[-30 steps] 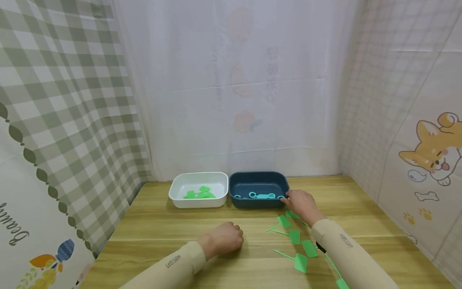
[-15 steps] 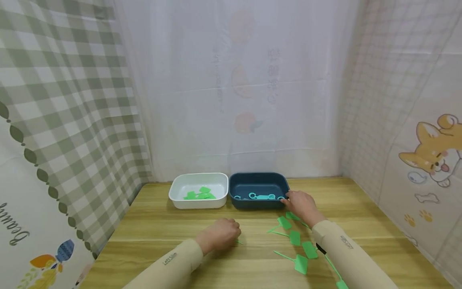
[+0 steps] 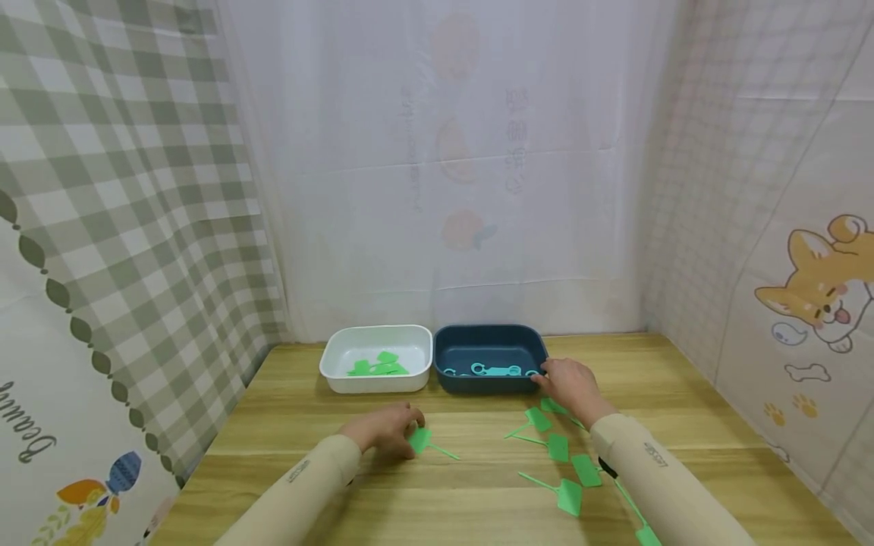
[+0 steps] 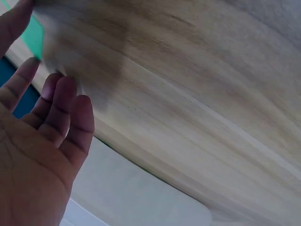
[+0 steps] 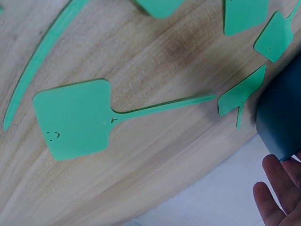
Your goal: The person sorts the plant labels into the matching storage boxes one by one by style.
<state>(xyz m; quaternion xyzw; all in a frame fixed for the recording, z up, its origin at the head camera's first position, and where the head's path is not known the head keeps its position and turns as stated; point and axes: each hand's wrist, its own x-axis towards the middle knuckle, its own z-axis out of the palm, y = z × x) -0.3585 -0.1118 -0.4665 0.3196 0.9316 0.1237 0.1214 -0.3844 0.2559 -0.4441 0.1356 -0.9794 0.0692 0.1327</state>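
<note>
My left hand (image 3: 385,431) is low over the table, thumb and index finger apart on either side of a flat green plastic tag (image 3: 419,440) with a thin tail. In the left wrist view, the index fingertip (image 4: 34,62) is at an edge of that tag (image 4: 34,42). The other fingers curve loosely and hold nothing. My right hand (image 3: 570,383) rests against the right front corner of the dark blue bin (image 3: 492,385). In the right wrist view, two extended fingers (image 5: 277,176) show beside the bin (image 5: 282,117); the rest of the hand is cut off.
A white bin (image 3: 377,385) with several green tags (image 3: 382,368) stands left of the dark blue one, which contains turquoise pieces (image 3: 495,371) with ring ends. More green tags (image 3: 570,497) lie scattered on the wooden table (image 3: 478,500) beside my right forearm. Cloth curtains (image 3: 451,189) surround the table.
My left hand has moved left and its fingers have spread, uncovering the green tag, whose tail end stays in about the same place. My right hand has stayed at the bin corner.
</note>
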